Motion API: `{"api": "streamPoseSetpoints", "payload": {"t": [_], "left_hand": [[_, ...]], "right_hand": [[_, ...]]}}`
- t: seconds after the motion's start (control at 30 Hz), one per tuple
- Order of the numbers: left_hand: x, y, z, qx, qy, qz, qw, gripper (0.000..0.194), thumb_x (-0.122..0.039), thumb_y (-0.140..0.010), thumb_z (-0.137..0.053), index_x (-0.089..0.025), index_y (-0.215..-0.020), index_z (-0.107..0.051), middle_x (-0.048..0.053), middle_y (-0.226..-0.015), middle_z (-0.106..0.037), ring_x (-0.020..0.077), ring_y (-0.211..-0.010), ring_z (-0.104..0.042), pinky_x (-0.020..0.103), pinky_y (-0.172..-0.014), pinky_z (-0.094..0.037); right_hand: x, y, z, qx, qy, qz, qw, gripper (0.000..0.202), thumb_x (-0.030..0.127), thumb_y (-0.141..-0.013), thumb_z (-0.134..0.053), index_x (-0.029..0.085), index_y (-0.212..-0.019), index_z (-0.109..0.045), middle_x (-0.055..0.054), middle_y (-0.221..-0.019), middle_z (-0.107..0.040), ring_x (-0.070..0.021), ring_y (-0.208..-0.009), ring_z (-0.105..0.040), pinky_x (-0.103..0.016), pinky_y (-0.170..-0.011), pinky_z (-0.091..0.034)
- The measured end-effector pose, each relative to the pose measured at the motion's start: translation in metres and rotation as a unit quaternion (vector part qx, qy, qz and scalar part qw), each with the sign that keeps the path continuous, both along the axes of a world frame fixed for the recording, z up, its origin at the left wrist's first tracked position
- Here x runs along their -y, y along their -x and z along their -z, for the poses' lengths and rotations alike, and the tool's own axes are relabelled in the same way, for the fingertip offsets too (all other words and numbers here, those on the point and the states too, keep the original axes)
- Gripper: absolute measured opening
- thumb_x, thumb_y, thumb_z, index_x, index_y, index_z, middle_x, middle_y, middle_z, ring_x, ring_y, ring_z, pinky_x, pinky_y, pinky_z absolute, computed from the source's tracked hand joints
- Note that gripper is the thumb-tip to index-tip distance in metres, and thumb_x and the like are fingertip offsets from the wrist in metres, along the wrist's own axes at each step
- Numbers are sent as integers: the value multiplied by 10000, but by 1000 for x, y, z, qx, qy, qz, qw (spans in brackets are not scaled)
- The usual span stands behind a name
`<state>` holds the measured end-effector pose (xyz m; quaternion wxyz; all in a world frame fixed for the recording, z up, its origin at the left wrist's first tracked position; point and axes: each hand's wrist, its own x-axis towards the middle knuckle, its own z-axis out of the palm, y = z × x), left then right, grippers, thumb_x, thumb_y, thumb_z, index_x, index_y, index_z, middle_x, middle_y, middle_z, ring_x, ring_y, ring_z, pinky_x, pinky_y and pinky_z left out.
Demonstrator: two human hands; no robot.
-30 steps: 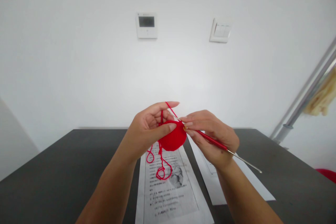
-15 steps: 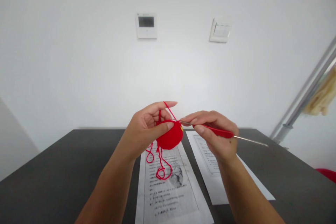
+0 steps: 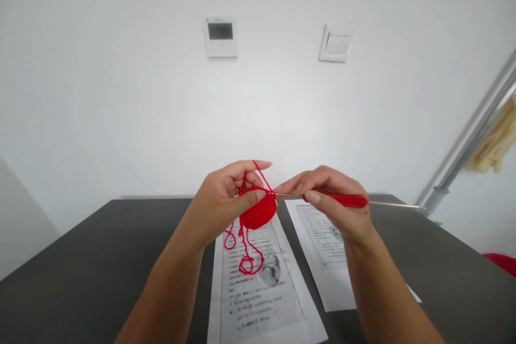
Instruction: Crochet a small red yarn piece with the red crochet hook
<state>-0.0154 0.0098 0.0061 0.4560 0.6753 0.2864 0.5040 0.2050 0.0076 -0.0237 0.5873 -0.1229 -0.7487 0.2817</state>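
Between thumb and fingers, my left hand (image 3: 231, 188) pinches a rounded red crochet piece (image 3: 260, 212). Red yarn (image 3: 263, 176) runs over its raised index finger down to the piece's top edge. My right hand (image 3: 336, 199) is closed around the red handle of a crochet hook (image 3: 350, 201), whose metal tip meets the piece's right top edge. From the handle's other end a thin metal shaft sticks out to the right. A small yellow bit (image 3: 276, 202) shows on the right side of the piece. Loose yarn loops (image 3: 246, 265) hang below it.
Two printed sheets, a left one (image 3: 266, 312) and a right one (image 3: 334, 290), lie on the dark table (image 3: 100, 269). On the white wall behind are a thermostat panel (image 3: 221, 37) and a switch (image 3: 335, 43). A grey pipe (image 3: 455, 166) slants at the right.
My right hand has shifted slightly right, and the crochet hook has turned to lie closer to level. The red piece has moved a little left in my left hand's hold.
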Motion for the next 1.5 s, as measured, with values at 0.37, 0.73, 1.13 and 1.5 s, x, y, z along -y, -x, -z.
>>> {"api": "streamPoseSetpoints", "payload": {"t": [0.37,0.73,1.13,1.5], "left_hand": [[8,-7,2,-77,-144,-124,979,319,-145,-832,-684,-189,-1137,-765,-12,-785,-693,156,-763,-654,283,-782,-533],[16,-13,1,-123,-200,-197,952,313,-149,-838,-657,-199,-1126,-769,3,-804,-736,174,-757,-668,312,-796,-539],[-9,-7,4,114,78,2,990,501,-219,-628,-903,-124,-1083,-715,-27,-687,-691,123,-591,-640,233,-572,-512],[-17,-17,19,72,-65,-93,991,426,-175,-798,-793,-150,-1210,-689,-34,-744,-681,138,-728,-651,261,-722,-525]], "right_hand": [[11,2,-7,117,-96,149,977,181,102,-968,-583,241,-957,-698,-39,-1015,-826,-191,-933,-801,-311,-795,-644],[3,20,-5,142,-242,199,939,136,135,-999,-572,227,-1048,-659,-56,-940,-753,-195,-915,-733,-327,-777,-611],[-14,20,9,75,-326,198,921,227,108,-963,-669,231,-1153,-684,-99,-1057,-791,-216,-1007,-776,-386,-810,-684],[-23,48,25,23,-329,334,883,212,79,-946,-642,226,-1099,-651,-98,-1033,-742,-226,-1002,-742,-393,-852,-651]]}}
